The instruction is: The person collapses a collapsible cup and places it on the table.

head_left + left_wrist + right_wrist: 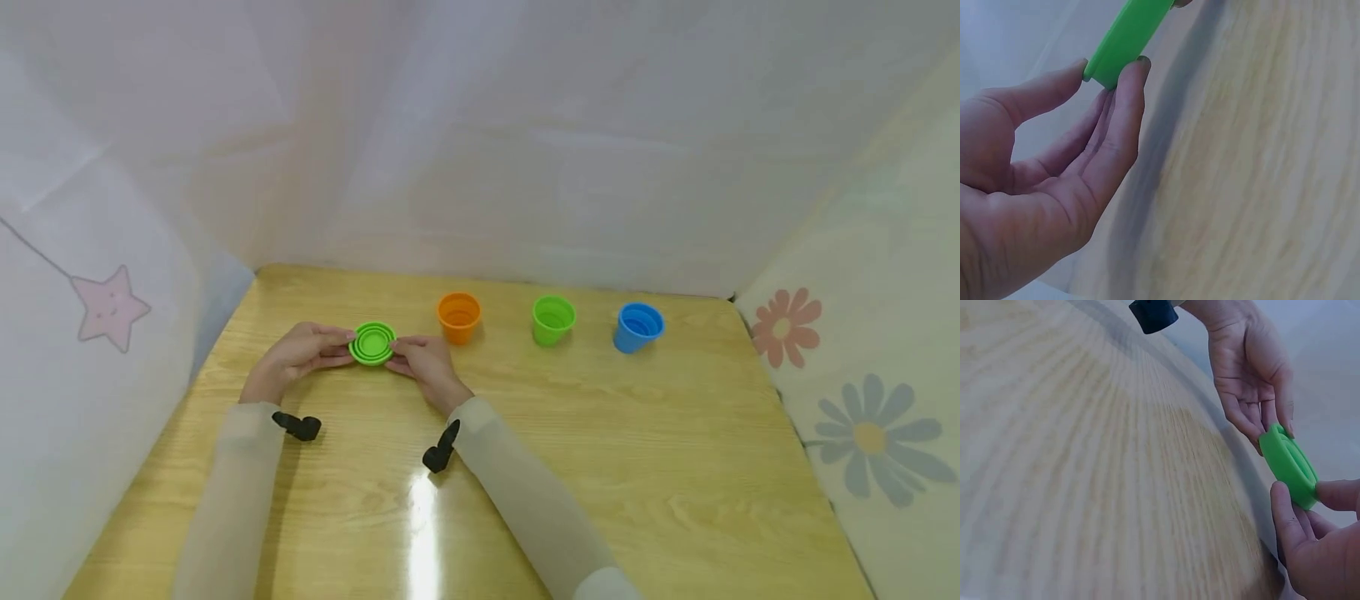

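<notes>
Flattened green cup [372, 343], a shallow disc of nested rings, held up off the left part of a wooden table [637, 458] between a person's two hands. Nearest to me, a pale left sleeve [232, 500] and a pale right sleeve [532, 492] reach over the wood, a black wrist mount [300, 427] at the left cuff and another at the right; a streak of glare [422, 533] lies between them. Ahead of the cuffs, the left hand [300, 350] grasps one edge of the disc, thumb at the rim and fingers underneath; the right hand [427, 362] pinches the opposite edge likewise. Farther off and rightward, three extended cups stand mouth up in a row, apart from one another: an orange cup [459, 332] near the right hand, then a taller green cup [551, 333], then a blue cup [633, 337]. Past the table's far edge hangs white cloth [480, 167]; side panels bear a pink star [112, 308] at left, a red flower [782, 327] and a larger grey-blue flower [870, 437] at right.
</notes>
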`<state>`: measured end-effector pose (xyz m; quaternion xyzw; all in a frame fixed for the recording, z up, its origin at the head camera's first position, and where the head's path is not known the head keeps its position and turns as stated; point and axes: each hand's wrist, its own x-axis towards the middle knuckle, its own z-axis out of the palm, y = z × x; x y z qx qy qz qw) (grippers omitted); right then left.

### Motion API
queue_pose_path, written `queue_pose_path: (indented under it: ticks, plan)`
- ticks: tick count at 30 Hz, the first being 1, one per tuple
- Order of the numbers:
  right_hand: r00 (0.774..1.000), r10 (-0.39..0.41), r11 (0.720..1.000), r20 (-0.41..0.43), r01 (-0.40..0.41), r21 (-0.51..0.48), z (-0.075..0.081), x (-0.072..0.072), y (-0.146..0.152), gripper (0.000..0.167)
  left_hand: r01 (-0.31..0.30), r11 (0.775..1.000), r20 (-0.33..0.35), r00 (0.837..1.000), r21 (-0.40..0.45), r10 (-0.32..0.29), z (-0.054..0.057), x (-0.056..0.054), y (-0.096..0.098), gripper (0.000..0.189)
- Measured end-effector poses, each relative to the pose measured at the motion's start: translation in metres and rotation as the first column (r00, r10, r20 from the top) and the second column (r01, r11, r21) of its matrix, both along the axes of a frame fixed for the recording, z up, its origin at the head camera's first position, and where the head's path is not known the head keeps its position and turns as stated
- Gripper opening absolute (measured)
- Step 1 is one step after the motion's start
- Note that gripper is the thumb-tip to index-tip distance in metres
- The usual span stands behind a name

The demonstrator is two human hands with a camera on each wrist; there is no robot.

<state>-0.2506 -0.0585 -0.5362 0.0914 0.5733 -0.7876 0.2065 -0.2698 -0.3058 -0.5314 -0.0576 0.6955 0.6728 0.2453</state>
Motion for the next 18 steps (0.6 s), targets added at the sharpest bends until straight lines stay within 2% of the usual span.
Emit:
queue_pose_path:
  ticks: [6,12,15,18]
  plan:
    - [0.998,-0.062,0.994,-0.03,0.065,0.084,0.004,-0.017,-0.014,0.019,-0.002,0.999,-0.01,1.0,-0.047,0.001,0.008,-0.013,-0.003,0.057]
    - [0.994,-0.074,0.968,-0.081,0.091,0.234,0.008,-0.029,-0.026,0.017,-0.024,0.999,0.013,1.0,-0.04,0.024,0.011,-0.022,-0.008,0.056]
    - [0.992,-0.075,0.93,-0.1,0.106,0.352,0.01,-0.033,-0.031,0.017,-0.021,0.999,0.017,1.0,-0.043,0.022,0.013,-0.021,-0.007,0.054]
    - [0.991,-0.065,0.865,-0.119,0.115,0.488,0.01,-0.035,-0.034,0.016,-0.026,0.998,0.021,0.999,-0.061,0.027,0.017,-0.019,-0.002,0.053]
